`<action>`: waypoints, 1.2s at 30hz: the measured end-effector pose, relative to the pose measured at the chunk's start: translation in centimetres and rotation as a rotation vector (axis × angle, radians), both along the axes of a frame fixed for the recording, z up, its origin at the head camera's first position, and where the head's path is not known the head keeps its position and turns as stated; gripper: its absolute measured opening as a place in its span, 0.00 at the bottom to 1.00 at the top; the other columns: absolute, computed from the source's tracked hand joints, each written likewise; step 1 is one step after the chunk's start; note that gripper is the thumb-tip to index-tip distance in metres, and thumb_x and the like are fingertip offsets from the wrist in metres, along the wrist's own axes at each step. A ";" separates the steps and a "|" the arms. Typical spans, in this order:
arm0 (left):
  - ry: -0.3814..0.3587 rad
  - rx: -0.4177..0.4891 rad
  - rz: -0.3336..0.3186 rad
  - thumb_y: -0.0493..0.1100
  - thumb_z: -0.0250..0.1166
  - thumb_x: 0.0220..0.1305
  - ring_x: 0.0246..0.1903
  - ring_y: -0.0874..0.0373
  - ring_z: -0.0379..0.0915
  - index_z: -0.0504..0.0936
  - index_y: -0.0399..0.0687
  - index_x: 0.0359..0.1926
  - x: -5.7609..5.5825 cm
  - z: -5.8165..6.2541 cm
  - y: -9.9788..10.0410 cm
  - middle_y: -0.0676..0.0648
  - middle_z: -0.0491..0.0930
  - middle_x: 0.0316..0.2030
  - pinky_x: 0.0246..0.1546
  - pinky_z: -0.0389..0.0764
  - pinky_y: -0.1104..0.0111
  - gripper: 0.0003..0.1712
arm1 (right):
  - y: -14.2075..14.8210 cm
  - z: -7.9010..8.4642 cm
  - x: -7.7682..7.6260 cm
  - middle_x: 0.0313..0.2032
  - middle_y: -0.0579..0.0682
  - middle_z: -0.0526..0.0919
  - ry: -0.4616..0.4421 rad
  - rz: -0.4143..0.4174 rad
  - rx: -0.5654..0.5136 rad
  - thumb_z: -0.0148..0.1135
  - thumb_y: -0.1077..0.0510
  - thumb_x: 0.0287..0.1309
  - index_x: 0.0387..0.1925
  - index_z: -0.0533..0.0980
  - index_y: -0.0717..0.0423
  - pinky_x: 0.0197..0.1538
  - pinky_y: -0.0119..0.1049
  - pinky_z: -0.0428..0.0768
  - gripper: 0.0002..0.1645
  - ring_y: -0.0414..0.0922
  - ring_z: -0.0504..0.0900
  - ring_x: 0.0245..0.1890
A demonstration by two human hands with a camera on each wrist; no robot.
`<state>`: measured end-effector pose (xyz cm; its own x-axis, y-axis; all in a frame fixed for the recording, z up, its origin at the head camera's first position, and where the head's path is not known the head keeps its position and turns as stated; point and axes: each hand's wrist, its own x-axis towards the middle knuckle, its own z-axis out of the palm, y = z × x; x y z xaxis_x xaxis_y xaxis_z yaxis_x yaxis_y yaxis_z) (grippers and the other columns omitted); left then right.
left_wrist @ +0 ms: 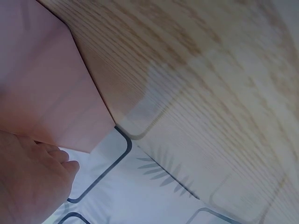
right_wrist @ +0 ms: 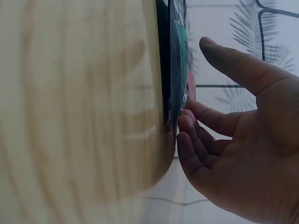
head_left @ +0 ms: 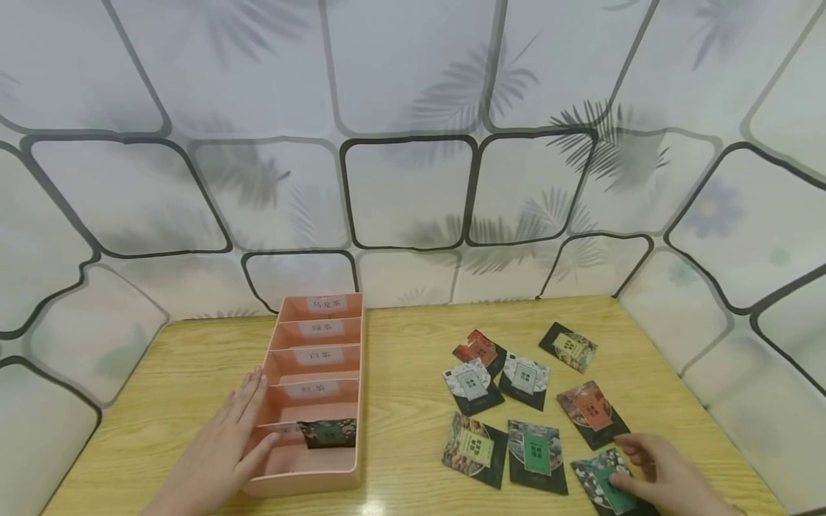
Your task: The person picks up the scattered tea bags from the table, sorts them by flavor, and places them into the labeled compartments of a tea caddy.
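My left hand (head_left: 226, 437) rests along the left rim of a long pink divided box (head_left: 359, 401), its fingers straight and the thumb over the front compartment. In that front compartment lies a dark sachet with a green label (head_left: 328, 433). At the lower right, my right hand (head_left: 667, 473) reaches over a sachet with a green label (head_left: 609, 484) on the table. In the right wrist view its fingertips are right at the edge of that sachet (right_wrist: 178, 56), while the thumb (right_wrist: 233, 60) stands apart above it. An orange-labelled sachet (head_left: 592, 414) lies just beyond the fingers.
Several more sachets lie on the wooden table (head_left: 406, 373): a red one (head_left: 480, 350), two whitish ones (head_left: 471, 385) (head_left: 525, 380), a yellow-labelled one (head_left: 474, 450), a green one (head_left: 537, 456) and another yellow one (head_left: 570, 347). Patterned cloth walls (head_left: 406, 193) enclose the table's back and sides.
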<state>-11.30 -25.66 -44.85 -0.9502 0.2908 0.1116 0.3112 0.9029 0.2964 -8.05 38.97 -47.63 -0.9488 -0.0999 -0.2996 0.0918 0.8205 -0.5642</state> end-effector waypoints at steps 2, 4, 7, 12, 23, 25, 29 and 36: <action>0.002 -0.002 0.002 0.64 0.57 0.79 0.83 0.38 0.50 0.51 0.39 0.85 0.1 0.1 0.0 0.35 0.52 0.84 0.65 0.17 0.94 0.50 | -0.1 -0.2 -0.1 0.55 0.64 0.82 0.014 0.019 0.012 0.74 0.51 0.66 0.63 0.71 0.79 0.42 0.30 0.82 0.41 0.49 0.83 0.51; 0.002 -0.007 0.004 0.64 0.57 0.79 0.83 0.38 0.50 0.52 0.39 0.85 0.1 0.1 0.1 0.35 0.52 0.84 0.66 0.17 0.94 0.50 | -0.2 -0.3 -0.2 0.53 0.64 0.82 0.026 0.029 0.026 0.77 0.51 0.63 0.62 0.71 0.80 0.43 0.29 0.82 0.41 0.50 0.83 0.50; 0.008 -0.007 0.004 0.64 0.58 0.78 0.82 0.37 0.51 0.52 0.39 0.84 0.1 0.1 0.1 0.35 0.52 0.84 0.65 0.17 0.94 0.50 | -0.3 -0.2 -0.2 0.52 0.63 0.81 0.013 0.017 0.026 0.79 0.52 0.60 0.60 0.71 0.82 0.45 0.35 0.84 0.42 0.50 0.83 0.50; -0.011 0.002 0.009 0.65 0.57 0.79 0.82 0.37 0.51 0.51 0.40 0.85 0.0 0.1 0.2 0.35 0.52 0.84 0.65 0.17 0.94 0.51 | -0.5 -0.2 -0.3 0.49 0.58 0.81 -0.004 0.026 0.043 0.81 0.52 0.57 0.58 0.73 0.80 0.43 0.32 0.82 0.41 0.47 0.80 0.48; -0.001 0.000 0.002 0.64 0.59 0.78 0.81 0.35 0.53 0.52 0.39 0.85 0.0 -0.1 0.0 0.34 0.53 0.83 0.65 0.17 0.94 0.50 | -0.7 -0.6 -0.1 0.43 0.51 0.79 -0.011 0.034 0.036 0.81 0.52 0.57 0.57 0.73 0.78 0.36 0.29 0.78 0.40 0.33 0.72 0.37; -0.005 -0.002 0.005 0.64 0.58 0.78 0.82 0.35 0.52 0.52 0.39 0.85 0.0 -0.1 0.1 0.34 0.52 0.84 0.65 0.17 0.94 0.50 | -0.7 -0.5 0.0 0.44 0.52 0.80 -0.018 0.023 0.041 0.81 0.52 0.57 0.57 0.74 0.78 0.36 0.29 0.78 0.40 0.36 0.74 0.39; -0.004 -0.002 0.005 0.64 0.57 0.79 0.82 0.35 0.52 0.52 0.39 0.85 0.1 0.0 0.1 0.34 0.52 0.84 0.65 0.17 0.94 0.50 | -0.9 -0.3 0.3 0.44 0.51 0.82 -0.037 -0.008 0.048 0.78 0.53 0.61 0.56 0.75 0.76 0.36 0.30 0.79 0.35 0.42 0.78 0.41; 0.014 0.002 -0.001 0.64 0.58 0.79 0.82 0.37 0.52 0.52 0.39 0.85 0.1 -0.1 0.1 0.35 0.53 0.84 0.66 0.18 0.94 0.50 | -1.1 0.1 0.8 0.38 0.45 0.84 -0.071 -0.096 0.016 0.69 0.55 0.71 0.50 0.79 0.72 0.36 0.32 0.81 0.21 0.37 0.79 0.34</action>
<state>-11.22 -25.56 -45.00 -0.9484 0.2914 0.1253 0.3160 0.9020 0.2942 -7.29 37.90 -47.52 -0.9301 -0.0041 -0.3674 0.2100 0.8145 -0.5408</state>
